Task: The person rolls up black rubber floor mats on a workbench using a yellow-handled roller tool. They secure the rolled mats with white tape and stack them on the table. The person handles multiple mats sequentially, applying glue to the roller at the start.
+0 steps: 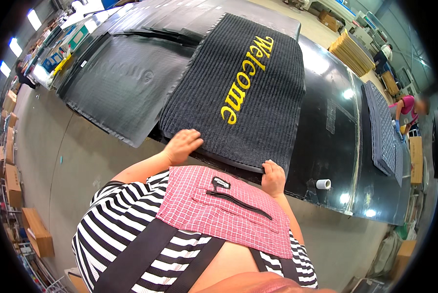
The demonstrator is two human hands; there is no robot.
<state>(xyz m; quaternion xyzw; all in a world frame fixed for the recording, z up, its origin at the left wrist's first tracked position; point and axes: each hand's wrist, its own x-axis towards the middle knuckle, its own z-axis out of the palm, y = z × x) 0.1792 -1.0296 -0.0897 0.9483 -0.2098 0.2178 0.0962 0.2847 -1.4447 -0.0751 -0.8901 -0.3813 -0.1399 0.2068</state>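
Observation:
A dark grey ribbed doormat (204, 107) with yellow lettering lies aslant on the black table (326, 136), on top of what looks like other mats. My left hand (183, 145) is at its near left corner, fingers bent over the edge and the thumb hidden. At the near right corner, my right hand (273, 177) has its fingers curled over the mat's edge. Left of the doormat, a black rubbery sheet (126, 83) lies with its smooth side up and overhangs the table's near edge. A small white roll (323, 184) rests on the table to the right of my right hand.
A stack of grey quilted mats (382, 129) sits on the table's right end, where a co-worker in pink (409, 108) stands. Behind is a pile of yellowish sheets (351, 53). Cardboard boxes (38, 232) line the floor at left. Two other people are farther off.

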